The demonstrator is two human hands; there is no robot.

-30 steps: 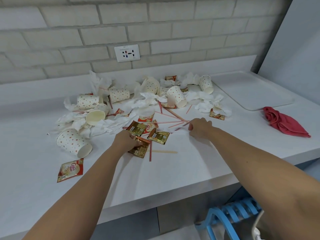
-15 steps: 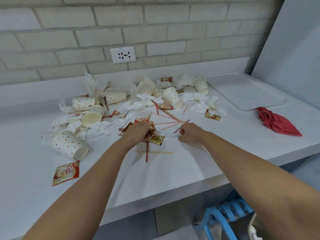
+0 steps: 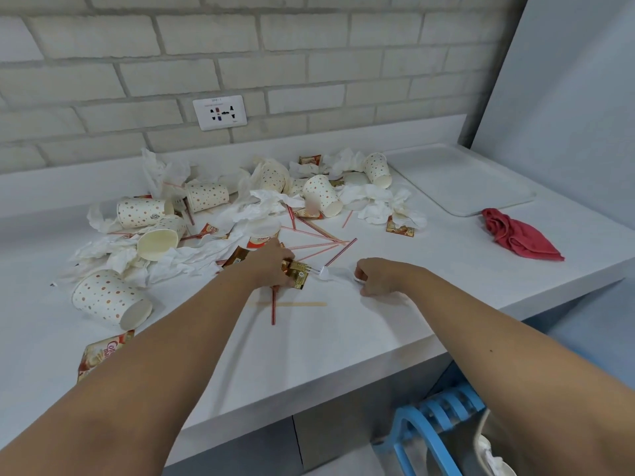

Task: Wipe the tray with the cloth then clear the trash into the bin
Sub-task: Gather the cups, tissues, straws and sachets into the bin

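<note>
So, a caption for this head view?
Left hand grips sachets, right hand pinches a white utensil on a littered counter.

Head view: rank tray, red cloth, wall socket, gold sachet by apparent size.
1. tray
2. red cloth
3. wall socket
4. gold sachet
The socket sits farther from the camera, so its true size against the cloth is unsure.

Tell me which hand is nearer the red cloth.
Right. The right hand, pinching a fork, lies left of the cloth; the left hand, gripping sachets, is farther left.
</note>
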